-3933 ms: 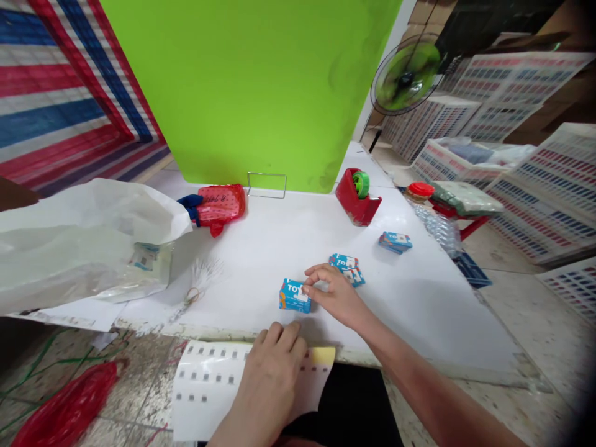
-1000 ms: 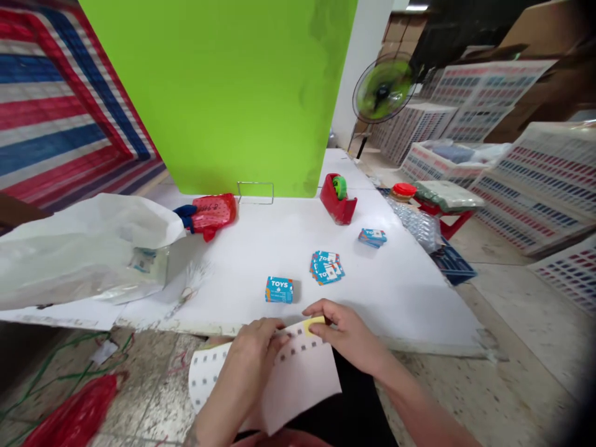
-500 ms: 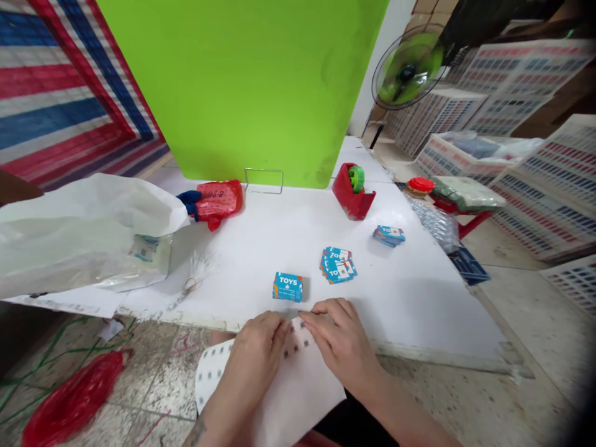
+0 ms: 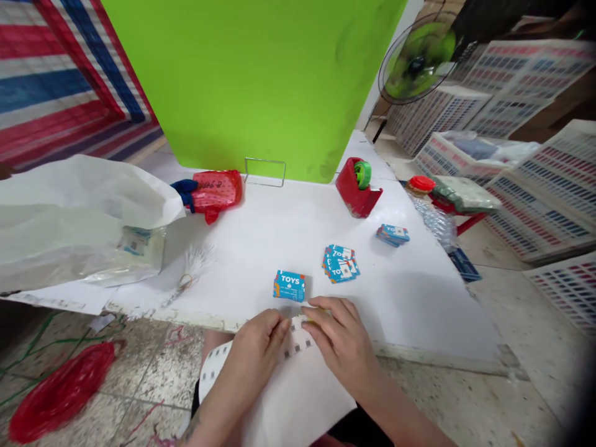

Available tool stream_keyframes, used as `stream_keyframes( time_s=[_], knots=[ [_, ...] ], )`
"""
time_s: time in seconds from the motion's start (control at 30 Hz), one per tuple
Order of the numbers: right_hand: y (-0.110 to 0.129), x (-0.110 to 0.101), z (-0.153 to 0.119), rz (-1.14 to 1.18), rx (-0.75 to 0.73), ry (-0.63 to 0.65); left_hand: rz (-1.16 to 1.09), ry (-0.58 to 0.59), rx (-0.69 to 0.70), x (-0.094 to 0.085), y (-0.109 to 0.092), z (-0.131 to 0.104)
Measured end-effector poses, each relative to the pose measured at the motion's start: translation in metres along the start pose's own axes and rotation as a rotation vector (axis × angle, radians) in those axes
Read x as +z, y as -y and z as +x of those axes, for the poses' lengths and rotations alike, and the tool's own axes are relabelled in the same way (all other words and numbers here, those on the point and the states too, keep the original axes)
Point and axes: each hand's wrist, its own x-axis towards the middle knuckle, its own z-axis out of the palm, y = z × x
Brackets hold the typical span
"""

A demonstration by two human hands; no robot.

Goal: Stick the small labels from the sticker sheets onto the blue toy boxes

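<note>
A white sheet of stickers (image 4: pixel 298 391), printed with rows of small dark square codes, hangs over the near table edge and curls at its left. My left hand (image 4: pixel 261 347) pinches it near the top edge between thumb and fingers. On the same edge, just to the right, the fingertips of my right hand (image 4: pixel 342 338) are closed; whether a single sticker is between them is hidden. Just beyond my hands lies a stack of blue TOYS cards (image 4: pixel 289 285). Fanned blue cards (image 4: pixel 341 264), some bearing a white code square, lie to its right, and another small card stack (image 4: pixel 393 234) sits farther right.
On the white table (image 4: pixel 279 230) stand a red tape dispenser (image 4: pixel 357 189) and a wire stand (image 4: pixel 265 172) before a green panel (image 4: pixel 261 87). A red pouch (image 4: pixel 216 192), white ties (image 4: pixel 193 267) and a plastic bag (image 4: pixel 84 217) lie left. Crates and a fan (image 4: pixel 416 62) are right.
My right fingers have shifted slightly along the sheet's top edge. The camera view has moved a little; the cards and table items stay put.
</note>
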Motion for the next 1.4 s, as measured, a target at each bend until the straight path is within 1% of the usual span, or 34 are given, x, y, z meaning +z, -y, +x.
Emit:
stream_keyframes(
  time_s=[0.1,0.17,0.2,0.23,0.3,0.37,0.43,0.5,0.57,0.67,0.77,1.1,1.4],
  knots=[
    [0.007,-0.001,-0.002,-0.018,-0.051,-0.036,-0.001,0.004,-0.015,0.000,0.001,0.001],
    [0.014,-0.004,-0.001,0.027,-0.069,-0.033,0.014,0.005,-0.041,0.000,0.004,0.002],
    [0.016,-0.006,0.000,0.077,-0.049,-0.017,0.030,0.008,-0.052,0.000,0.005,0.002],
    [0.017,-0.008,0.003,0.145,-0.002,0.002,0.052,0.012,-0.055,-0.001,0.006,0.002],
    [0.013,-0.012,0.013,0.311,0.169,0.038,0.118,0.020,-0.037,-0.001,0.007,0.000],
    [0.002,-0.014,0.027,0.471,0.377,0.084,0.205,0.017,0.006,-0.001,0.008,-0.003],
    [-0.013,-0.012,0.043,0.594,0.531,0.149,0.315,0.012,0.075,0.000,0.007,-0.006],
    [-0.025,-0.006,0.057,0.683,0.625,0.211,0.424,0.021,0.154,0.003,0.005,-0.008],
    [-0.033,0.002,0.067,0.733,0.680,0.251,0.498,0.016,0.251,0.006,0.005,-0.008],
    [-0.036,0.011,0.074,0.781,0.738,0.282,0.553,-0.051,0.386,0.010,0.007,-0.007],
    [-0.038,0.016,0.076,0.829,0.766,0.314,0.598,-0.091,0.435,0.011,0.008,-0.006],
    [-0.047,0.020,0.076,0.770,0.698,0.340,0.628,-0.059,0.425,0.011,0.003,0.000],
    [-0.048,0.021,0.078,0.737,0.679,0.357,0.707,-0.080,0.462,0.011,0.001,0.006]
  ],
)
